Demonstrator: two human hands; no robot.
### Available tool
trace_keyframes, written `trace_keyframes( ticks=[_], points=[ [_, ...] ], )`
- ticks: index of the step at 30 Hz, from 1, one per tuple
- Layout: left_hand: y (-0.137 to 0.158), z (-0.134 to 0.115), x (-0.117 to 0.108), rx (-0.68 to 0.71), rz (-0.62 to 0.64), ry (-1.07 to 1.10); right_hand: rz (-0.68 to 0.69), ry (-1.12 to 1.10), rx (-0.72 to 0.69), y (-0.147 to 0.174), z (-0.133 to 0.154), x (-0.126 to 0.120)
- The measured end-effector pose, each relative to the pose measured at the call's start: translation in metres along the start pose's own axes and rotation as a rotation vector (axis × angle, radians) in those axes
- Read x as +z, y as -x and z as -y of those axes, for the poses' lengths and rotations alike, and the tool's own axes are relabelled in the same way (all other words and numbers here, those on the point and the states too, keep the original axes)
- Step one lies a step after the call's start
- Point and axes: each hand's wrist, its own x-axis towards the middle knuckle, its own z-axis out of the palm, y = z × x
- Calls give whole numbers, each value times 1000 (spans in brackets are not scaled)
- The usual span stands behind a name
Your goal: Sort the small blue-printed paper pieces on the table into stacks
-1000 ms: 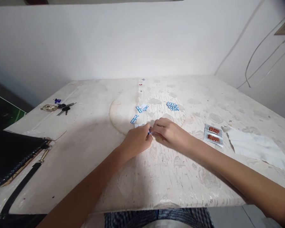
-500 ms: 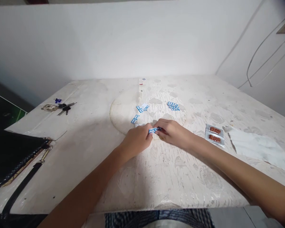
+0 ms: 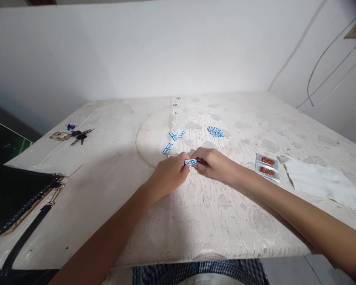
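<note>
Now our left hand (image 3: 172,171) and right hand (image 3: 212,163) pinch the blue-printed piece (image 3: 192,162), left of the silvery packet (image 3: 267,177); mostly hidden a second ago, its patterned face shows between both, seemingly well gripped.

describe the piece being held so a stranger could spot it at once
On the pale table, find the left hand and right hand meeting mid-table. Between them is the small blue-and-white piece, set apart by being held, while similar pieces lie farther back.
</note>
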Motion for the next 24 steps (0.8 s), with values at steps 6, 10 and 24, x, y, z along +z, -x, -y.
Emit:
trace_keyframes(
  ticks=[6, 10, 24],
  points=[
    [0, -6, 0, 0, 9, -73, -1, -18, 11, 1, 0, 2],
    [0, -13, 0, 31, 11, -239, 32, -81, 24, 1, 1, -15],
    [0, -9, 5, 61, -4, -288, 253, 290, 48, -139, -43, -12]
  ],
)
